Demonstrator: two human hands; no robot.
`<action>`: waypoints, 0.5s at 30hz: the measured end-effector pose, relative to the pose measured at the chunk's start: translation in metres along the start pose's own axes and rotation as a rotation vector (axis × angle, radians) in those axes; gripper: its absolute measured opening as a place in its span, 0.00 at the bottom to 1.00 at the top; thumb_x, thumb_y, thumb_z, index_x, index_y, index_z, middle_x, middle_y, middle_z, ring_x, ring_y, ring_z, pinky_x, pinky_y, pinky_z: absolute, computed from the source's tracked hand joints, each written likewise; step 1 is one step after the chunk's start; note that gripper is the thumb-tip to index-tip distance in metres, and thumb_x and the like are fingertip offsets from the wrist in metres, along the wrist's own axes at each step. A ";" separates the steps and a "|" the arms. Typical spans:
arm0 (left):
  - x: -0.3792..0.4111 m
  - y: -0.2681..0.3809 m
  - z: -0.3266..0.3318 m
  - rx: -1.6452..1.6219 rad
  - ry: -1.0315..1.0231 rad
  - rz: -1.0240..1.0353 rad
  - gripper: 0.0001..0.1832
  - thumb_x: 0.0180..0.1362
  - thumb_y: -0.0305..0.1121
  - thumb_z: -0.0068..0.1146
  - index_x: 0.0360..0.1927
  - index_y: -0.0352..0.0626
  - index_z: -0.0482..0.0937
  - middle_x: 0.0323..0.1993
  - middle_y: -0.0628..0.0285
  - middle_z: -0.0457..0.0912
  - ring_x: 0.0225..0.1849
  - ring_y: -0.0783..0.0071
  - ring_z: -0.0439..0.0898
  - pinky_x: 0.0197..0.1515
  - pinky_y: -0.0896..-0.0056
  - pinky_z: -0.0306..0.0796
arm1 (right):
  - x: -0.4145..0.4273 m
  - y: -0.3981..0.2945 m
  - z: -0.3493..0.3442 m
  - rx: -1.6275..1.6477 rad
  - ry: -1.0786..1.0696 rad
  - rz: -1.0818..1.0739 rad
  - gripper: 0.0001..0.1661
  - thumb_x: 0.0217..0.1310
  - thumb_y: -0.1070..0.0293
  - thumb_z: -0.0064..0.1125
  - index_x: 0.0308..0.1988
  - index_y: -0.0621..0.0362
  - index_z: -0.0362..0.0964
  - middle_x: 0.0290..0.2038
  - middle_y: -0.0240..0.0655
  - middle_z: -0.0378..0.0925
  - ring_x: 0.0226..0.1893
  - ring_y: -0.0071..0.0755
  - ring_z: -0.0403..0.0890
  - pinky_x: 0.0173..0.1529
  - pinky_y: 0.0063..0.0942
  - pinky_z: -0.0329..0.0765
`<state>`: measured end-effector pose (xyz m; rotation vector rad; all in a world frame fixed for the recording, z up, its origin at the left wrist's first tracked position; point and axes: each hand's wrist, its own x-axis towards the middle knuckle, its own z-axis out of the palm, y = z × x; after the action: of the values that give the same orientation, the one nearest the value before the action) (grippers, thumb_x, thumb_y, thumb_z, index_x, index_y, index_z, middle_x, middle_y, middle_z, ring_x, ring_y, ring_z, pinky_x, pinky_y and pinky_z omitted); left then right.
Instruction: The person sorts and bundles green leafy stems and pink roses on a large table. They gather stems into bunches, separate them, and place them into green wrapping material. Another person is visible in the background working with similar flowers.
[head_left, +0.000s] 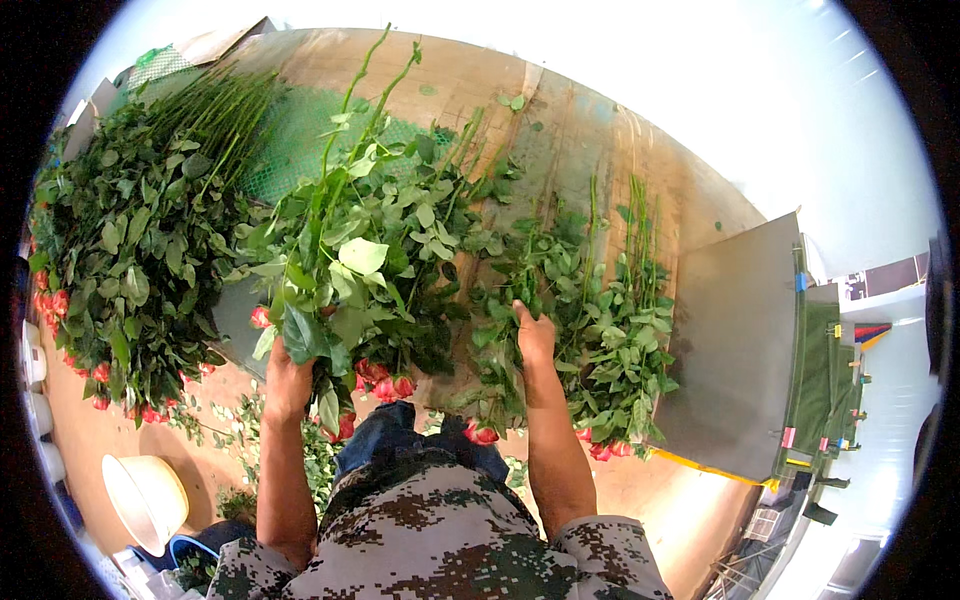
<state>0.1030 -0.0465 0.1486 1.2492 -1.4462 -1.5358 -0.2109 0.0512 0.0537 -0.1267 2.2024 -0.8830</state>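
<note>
Leafy rose stems lie across a wooden table (450, 71), their red-pink heads towards me. My left hand (289, 375) is closed around rose stems (330, 202) whose bare ends point away from me; leaves hide part of its fingers. A red-pink bloom (260, 316) shows beside it. My right hand (535, 334) is at the leafy stems of a middle group of roses (529, 277), thumb upward; its other fingers are hidden, so its grip cannot be told. Red-pink rose heads (386, 381) hang at the near edge between my hands. More roses (619, 322) lie right of my right hand.
A large rose pile (135, 247) covers the table's left side, next to green netting (300, 135). A grey panel (735, 352) stands at the right. Fallen leaves (244, 427), a pale basin (146, 499) and a blue-rimmed container (191, 551) are on the lower left.
</note>
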 end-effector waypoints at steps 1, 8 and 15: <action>-0.001 0.002 -0.004 0.020 0.023 -0.009 0.16 0.59 0.32 0.49 0.49 0.37 0.74 0.43 0.63 0.78 0.46 0.74 0.74 0.50 0.72 0.67 | -0.001 -0.005 0.000 0.011 0.000 0.044 0.51 0.58 0.43 0.55 0.64 0.70 0.45 0.60 0.56 0.59 0.58 0.57 0.65 0.59 0.53 0.65; -0.028 -0.015 -0.100 0.253 0.477 0.012 0.19 0.58 0.32 0.52 0.53 0.37 0.70 0.46 0.60 0.76 0.45 0.69 0.72 0.50 0.69 0.65 | -0.053 -0.069 0.044 0.353 -0.263 0.004 0.43 0.60 0.48 0.54 0.59 0.74 0.54 0.47 0.51 0.71 0.39 0.48 0.75 0.44 0.49 0.71; -0.043 -0.025 -0.146 0.373 0.579 0.125 0.20 0.60 0.31 0.49 0.55 0.34 0.67 0.51 0.47 0.72 0.52 0.52 0.69 0.56 0.62 0.61 | -0.073 -0.127 0.179 0.144 -0.314 -0.492 0.45 0.58 0.45 0.54 0.58 0.75 0.55 0.57 0.58 0.63 0.54 0.58 0.69 0.58 0.44 0.64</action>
<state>0.2566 -0.0509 0.1436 1.6152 -1.4078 -0.7402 -0.0593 -0.1195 0.0909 -0.7113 1.8309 -1.1916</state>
